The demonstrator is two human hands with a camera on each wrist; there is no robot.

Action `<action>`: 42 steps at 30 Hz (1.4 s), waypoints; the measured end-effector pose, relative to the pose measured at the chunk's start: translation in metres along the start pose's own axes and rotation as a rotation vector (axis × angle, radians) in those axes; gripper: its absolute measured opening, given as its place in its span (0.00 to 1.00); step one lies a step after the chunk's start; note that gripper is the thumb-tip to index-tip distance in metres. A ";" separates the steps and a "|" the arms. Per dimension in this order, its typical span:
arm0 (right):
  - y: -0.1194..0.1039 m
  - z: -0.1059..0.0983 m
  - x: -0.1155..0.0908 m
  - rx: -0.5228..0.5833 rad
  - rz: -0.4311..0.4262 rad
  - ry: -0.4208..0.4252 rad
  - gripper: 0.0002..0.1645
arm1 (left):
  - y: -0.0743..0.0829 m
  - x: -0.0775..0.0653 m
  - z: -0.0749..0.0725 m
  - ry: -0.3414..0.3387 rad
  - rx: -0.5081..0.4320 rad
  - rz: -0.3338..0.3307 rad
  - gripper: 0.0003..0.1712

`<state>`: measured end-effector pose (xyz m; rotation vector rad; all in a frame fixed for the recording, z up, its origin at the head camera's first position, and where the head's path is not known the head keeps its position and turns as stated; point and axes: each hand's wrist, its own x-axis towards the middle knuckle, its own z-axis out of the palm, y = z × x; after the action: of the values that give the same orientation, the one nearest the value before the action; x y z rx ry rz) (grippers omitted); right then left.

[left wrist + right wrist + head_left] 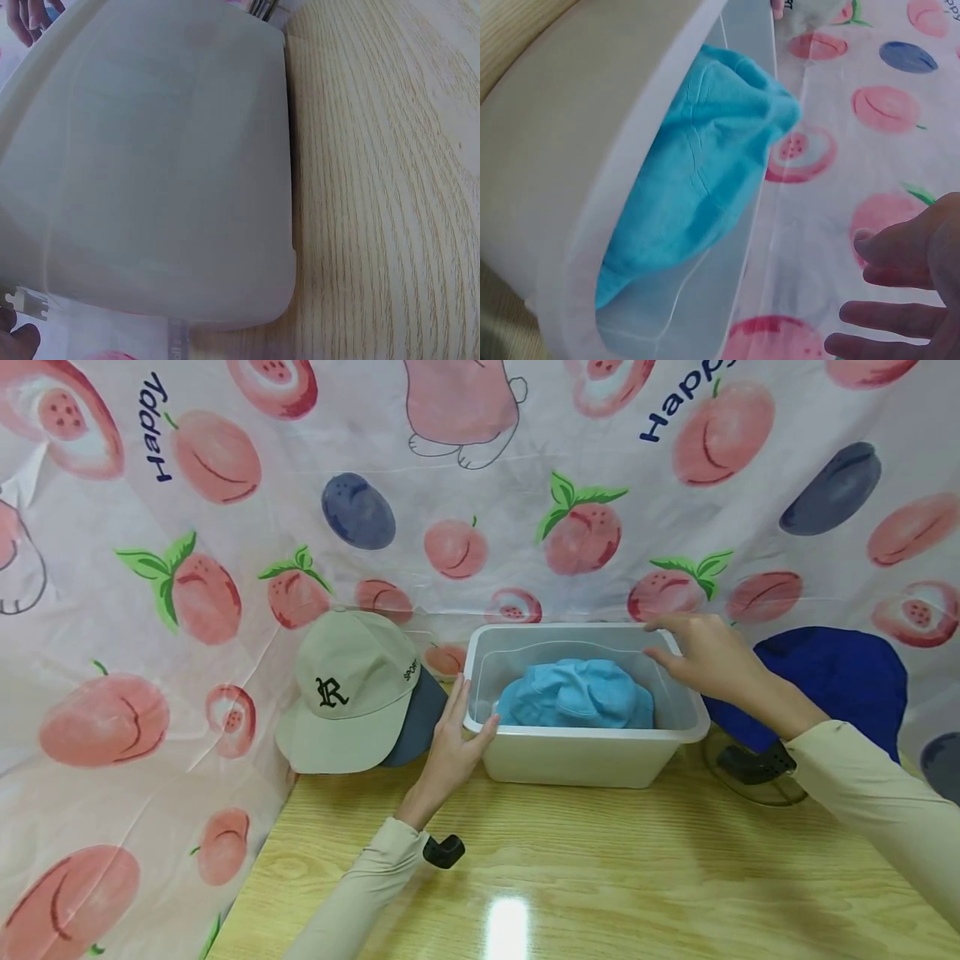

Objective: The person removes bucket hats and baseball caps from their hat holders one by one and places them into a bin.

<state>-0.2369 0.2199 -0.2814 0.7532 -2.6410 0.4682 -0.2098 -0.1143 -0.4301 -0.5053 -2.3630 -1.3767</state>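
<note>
A light blue cloth hat (pixel 573 693) lies crumpled inside a whitish plastic bin (pixel 570 760) on the table. At the bin's left end is my left hand (pixel 453 747), its fingers straight along the outside by the rim. In the left wrist view the bin (pixel 180 165) fills much of the picture, and only fingertips show at the lower left. My right hand (pixel 708 656) is over the back right corner of the bin. Its fingers are spread and hold nothing in the right wrist view, where the blue hat (pixel 697 157) shows inside the bin.
Left of the bin, a beige cap (pixel 356 668) with a black letter stands beside a dark grey-blue brim (pixel 416 718). A dark blue cap (pixel 840 685) is at the right, partly behind my right arm. Fruit-printed cloth (pixel 480 585) hangs behind the wooden table (pixel 570 860).
</note>
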 end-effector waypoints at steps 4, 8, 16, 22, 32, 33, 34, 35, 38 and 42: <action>0.006 -0.006 -0.003 -0.014 0.012 0.010 0.20 | -0.001 0.000 0.000 0.004 0.000 0.000 0.46; 0.011 -0.011 -0.007 -0.015 0.031 0.021 0.19 | -0.002 0.000 0.000 0.003 0.001 -0.005 0.46; 0.023 -0.021 -0.016 -0.062 0.047 0.053 0.19 | -0.002 -0.001 0.000 0.002 -0.003 -0.001 0.46; 0.030 -0.028 -0.023 -0.101 0.082 0.040 0.22 | -0.001 -0.001 0.000 0.002 -0.001 0.001 0.46; 0.043 -0.041 -0.034 -0.137 0.166 0.007 0.24 | -0.001 0.000 0.000 0.005 -0.011 0.007 0.46; 0.044 -0.042 -0.035 -0.138 0.174 0.006 0.23 | -0.001 0.000 0.000 0.005 -0.012 0.008 0.46; 0.045 -0.043 -0.036 -0.140 0.184 0.006 0.23 | -0.001 -0.001 0.001 0.005 -0.012 0.009 0.46; 0.047 -0.044 -0.037 -0.139 0.190 0.006 0.23 | -0.001 -0.001 0.001 0.005 -0.012 0.007 0.46; 0.053 -0.047 -0.039 -0.141 0.206 -0.002 0.24 | 0.000 -0.001 0.001 0.005 -0.011 0.001 0.46; 0.059 -0.051 -0.040 -0.173 0.241 -0.021 0.26 | 0.000 -0.001 0.001 0.009 -0.007 0.004 0.46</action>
<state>-0.2251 0.3058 -0.2660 0.3914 -2.7604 0.2891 -0.2092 -0.1136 -0.4314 -0.5045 -2.3498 -1.3832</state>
